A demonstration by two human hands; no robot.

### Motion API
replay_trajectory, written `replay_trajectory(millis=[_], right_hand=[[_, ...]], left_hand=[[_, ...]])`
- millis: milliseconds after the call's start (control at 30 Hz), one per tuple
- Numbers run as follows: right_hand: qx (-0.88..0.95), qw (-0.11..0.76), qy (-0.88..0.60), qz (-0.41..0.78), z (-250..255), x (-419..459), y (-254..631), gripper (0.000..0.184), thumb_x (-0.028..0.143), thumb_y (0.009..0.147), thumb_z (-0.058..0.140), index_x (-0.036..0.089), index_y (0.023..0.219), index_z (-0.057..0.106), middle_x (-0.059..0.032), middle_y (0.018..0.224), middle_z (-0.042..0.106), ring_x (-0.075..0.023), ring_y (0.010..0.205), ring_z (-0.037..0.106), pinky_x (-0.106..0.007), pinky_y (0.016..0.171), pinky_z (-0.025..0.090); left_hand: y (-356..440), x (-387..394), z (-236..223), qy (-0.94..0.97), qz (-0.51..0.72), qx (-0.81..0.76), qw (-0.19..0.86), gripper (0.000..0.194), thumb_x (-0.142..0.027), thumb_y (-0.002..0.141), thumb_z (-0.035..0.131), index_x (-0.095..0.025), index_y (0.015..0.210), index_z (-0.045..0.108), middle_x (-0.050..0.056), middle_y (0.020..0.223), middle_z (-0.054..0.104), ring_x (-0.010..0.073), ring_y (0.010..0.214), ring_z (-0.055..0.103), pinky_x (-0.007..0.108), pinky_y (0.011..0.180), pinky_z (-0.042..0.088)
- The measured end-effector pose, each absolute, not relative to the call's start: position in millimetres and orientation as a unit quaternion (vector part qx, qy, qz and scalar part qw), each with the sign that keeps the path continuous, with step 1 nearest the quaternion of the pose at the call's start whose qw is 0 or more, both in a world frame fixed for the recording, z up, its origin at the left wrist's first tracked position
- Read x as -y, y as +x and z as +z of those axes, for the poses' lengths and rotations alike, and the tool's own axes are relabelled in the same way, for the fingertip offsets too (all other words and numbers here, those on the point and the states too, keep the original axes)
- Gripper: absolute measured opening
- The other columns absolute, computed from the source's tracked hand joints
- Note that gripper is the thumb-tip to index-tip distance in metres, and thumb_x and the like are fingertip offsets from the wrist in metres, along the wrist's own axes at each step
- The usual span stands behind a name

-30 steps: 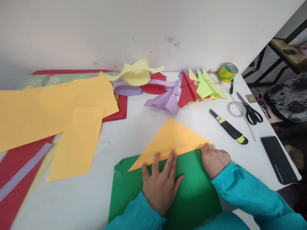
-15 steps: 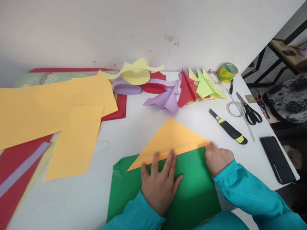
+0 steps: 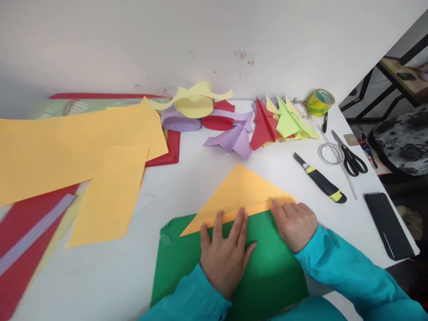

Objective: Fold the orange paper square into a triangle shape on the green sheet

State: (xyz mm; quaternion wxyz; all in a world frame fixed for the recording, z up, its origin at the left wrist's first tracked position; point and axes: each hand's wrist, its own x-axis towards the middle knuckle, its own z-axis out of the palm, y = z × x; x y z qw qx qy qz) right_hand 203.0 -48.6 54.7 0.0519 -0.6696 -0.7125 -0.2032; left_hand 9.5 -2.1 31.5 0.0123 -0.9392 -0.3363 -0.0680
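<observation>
An orange sheet of paper [image 3: 239, 191], folded into a triangle, lies with its point away from me. Its long folded edge rests over a green sheet [image 3: 264, 254]. My left hand [image 3: 225, 254] is open and flat, its fingertips holding down the middle of that folded edge. Near the right end of the same edge, my right hand [image 3: 294, 225] is curled closed, with a thumb or fingertip pressed on the paper. The right corner of the triangle shows just past its knuckles.
Orange sheets [image 3: 110, 196] cover red paper at the left. Behind are paper rings [image 3: 194, 107] and folded paper planes [image 3: 264, 125]. A utility knife [image 3: 321, 180], tape roll [image 3: 331, 154], scissors [image 3: 352, 160], yellow tape [image 3: 320, 102] and phone [image 3: 388, 226] lie right.
My right hand has slid leftward along the folded edge from the triangle's right corner. My left hand keeps its place on the paper. The whole view has shifted slightly.
</observation>
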Motion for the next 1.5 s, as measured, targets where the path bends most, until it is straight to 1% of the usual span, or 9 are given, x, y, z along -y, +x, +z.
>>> replay_trajectory(millis=[133,267,400,533,700,867,1200,1400,1500], right_hand=[[0.768,0.095,-0.614,-0.160,47,46,196,0.023,0.011,0.086,0.052,0.014,0.105,0.065,0.0000,0.061,0.055,-0.0140,0.057,0.049,-0.033,0.059,0.031],[0.769,0.117,-0.602,-0.179,41,38,196,0.022,0.010,0.087,0.051,0.015,0.102,0.066,0.0010,0.060,0.055,-0.0137,0.055,0.047,-0.033,0.057,0.028],[0.766,0.099,-0.611,-0.174,37,30,197,0.025,0.011,0.089,0.049,0.014,0.108,0.064,-0.0013,0.068,0.061,-0.0140,0.059,0.050,-0.033,0.059,0.031],[0.760,0.086,-0.626,-0.153,34,28,198,0.025,0.013,0.089,0.052,0.014,0.113,0.062,-0.0036,0.077,0.065,-0.0141,0.065,0.054,-0.033,0.065,0.035],[0.764,0.108,-0.621,-0.142,31,27,202,0.021,0.025,0.093,0.052,0.016,0.106,0.065,-0.0015,0.070,0.065,-0.0122,0.062,0.055,-0.032,0.062,0.033],[0.756,0.162,-0.617,-0.144,31,25,203,0.020,0.027,0.094,0.051,0.015,0.096,0.067,0.0011,0.065,0.064,-0.0113,0.060,0.056,-0.031,0.061,0.032],[0.732,0.208,-0.644,-0.073,34,24,209,0.023,0.034,0.093,0.051,0.017,0.095,0.067,0.0003,0.070,0.068,-0.0126,0.063,0.060,-0.028,0.061,0.036],[0.741,0.224,-0.625,-0.096,31,23,208,0.024,0.032,0.094,0.049,0.016,0.093,0.067,-0.0007,0.070,0.068,-0.0125,0.062,0.060,-0.028,0.060,0.037],[0.742,0.213,-0.624,-0.122,30,23,206,0.025,0.033,0.094,0.049,0.015,0.092,0.067,-0.0004,0.066,0.066,-0.0130,0.060,0.059,-0.029,0.059,0.037]], left_hand=[[10,-5,30,-0.938,-0.132,0.317,0.039,0.034,-0.028,0.088,0.052,-0.018,0.119,0.064,0.007,0.131,0.057,0.0416,0.114,0.049,0.060,0.092,0.036],[9,-20,29,-0.947,-0.186,0.251,0.078,0.027,-0.013,0.087,0.051,-0.012,0.109,0.067,0.009,0.120,0.064,0.0298,0.098,0.057,0.041,0.076,0.046],[8,-37,29,-0.951,-0.225,0.210,0.043,0.027,-0.009,0.089,0.046,-0.012,0.105,0.067,0.011,0.109,0.068,0.0234,0.091,0.058,0.036,0.076,0.048],[6,-46,28,-0.948,-0.246,0.202,0.003,0.030,-0.010,0.090,0.044,-0.015,0.111,0.064,0.010,0.108,0.068,0.0225,0.092,0.057,0.037,0.078,0.050],[5,-47,28,-0.947,-0.255,0.194,-0.007,0.031,-0.008,0.089,0.043,-0.015,0.110,0.065,0.010,0.108,0.068,0.0220,0.090,0.056,0.037,0.077,0.051],[5,-49,25,-0.947,-0.263,0.185,-0.026,0.029,-0.008,0.090,0.043,-0.013,0.106,0.066,0.011,0.107,0.068,0.0214,0.090,0.055,0.036,0.077,0.051],[10,-47,29,-0.947,-0.260,0.186,0.016,0.030,-0.008,0.091,0.038,-0.011,0.098,0.067,0.011,0.103,0.069,0.0219,0.085,0.054,0.036,0.073,0.052],[19,-43,25,-0.957,-0.254,0.142,0.006,0.027,-0.011,0.093,0.041,-0.008,0.104,0.066,0.012,0.115,0.065,0.0236,0.101,0.055,0.036,0.081,0.051],[20,-44,23,-0.959,-0.252,0.126,-0.004,0.028,-0.012,0.093,0.041,-0.006,0.107,0.064,0.013,0.118,0.064,0.0253,0.100,0.055,0.038,0.079,0.052]])
